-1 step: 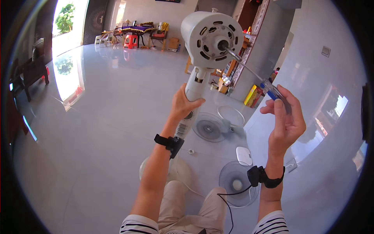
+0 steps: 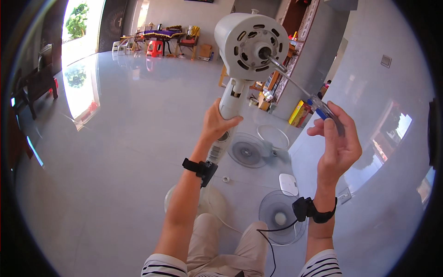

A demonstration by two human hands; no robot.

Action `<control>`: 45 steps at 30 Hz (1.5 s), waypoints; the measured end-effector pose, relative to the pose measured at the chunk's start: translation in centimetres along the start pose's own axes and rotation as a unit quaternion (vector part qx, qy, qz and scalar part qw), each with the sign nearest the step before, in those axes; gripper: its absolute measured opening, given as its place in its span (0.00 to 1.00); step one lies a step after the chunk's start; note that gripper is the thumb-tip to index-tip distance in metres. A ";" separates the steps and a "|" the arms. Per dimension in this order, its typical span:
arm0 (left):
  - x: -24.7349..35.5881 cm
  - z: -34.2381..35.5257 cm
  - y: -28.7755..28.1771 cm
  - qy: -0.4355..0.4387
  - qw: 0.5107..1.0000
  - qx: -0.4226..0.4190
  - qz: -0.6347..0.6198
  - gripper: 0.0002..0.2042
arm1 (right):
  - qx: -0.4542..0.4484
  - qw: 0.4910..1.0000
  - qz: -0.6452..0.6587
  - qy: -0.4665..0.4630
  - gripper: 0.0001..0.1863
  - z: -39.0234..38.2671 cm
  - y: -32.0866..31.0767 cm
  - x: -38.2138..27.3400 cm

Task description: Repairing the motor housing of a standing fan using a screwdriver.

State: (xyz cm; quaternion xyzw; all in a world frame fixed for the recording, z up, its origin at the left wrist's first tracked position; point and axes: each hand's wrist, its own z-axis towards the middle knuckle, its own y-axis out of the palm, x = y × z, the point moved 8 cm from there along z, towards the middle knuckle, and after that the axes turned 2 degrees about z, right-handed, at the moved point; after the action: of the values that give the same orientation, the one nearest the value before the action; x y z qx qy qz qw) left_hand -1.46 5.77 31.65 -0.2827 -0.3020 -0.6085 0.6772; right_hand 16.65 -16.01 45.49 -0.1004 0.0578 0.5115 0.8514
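Observation:
A pale grey stand fan without its blades or grille stands in front of me, its motor housing facing me with slotted vents round a central hub. My left hand is closed round the fan's neck below the housing. From the hub a bare metal motor shaft sticks out toward the right. In my right hand I hold a screwdriver with a clear and blue handle, pinched between thumb and fingers. Its thin blade points at the shaft's end; whether they touch I cannot tell.
On the floor lie a fan grille, a pale ring, another round grille, a white flat panel and a small ring. The fan's round base is near my knees. A glossy wall runs along the right.

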 end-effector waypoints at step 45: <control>-6.0 -5.8 -0.5 -0.119 0.962 -0.241 -0.055 0.35 | -0.067 0.964 -0.191 0.171 0.13 -13.5 -12.2 6.0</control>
State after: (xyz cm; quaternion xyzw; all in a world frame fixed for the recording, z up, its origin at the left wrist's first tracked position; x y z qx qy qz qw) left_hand -2.00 5.33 23.33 -0.4909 -0.2395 -0.6618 0.5136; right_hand 30.30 -19.49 32.50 -0.2520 0.1476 0.3175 0.9022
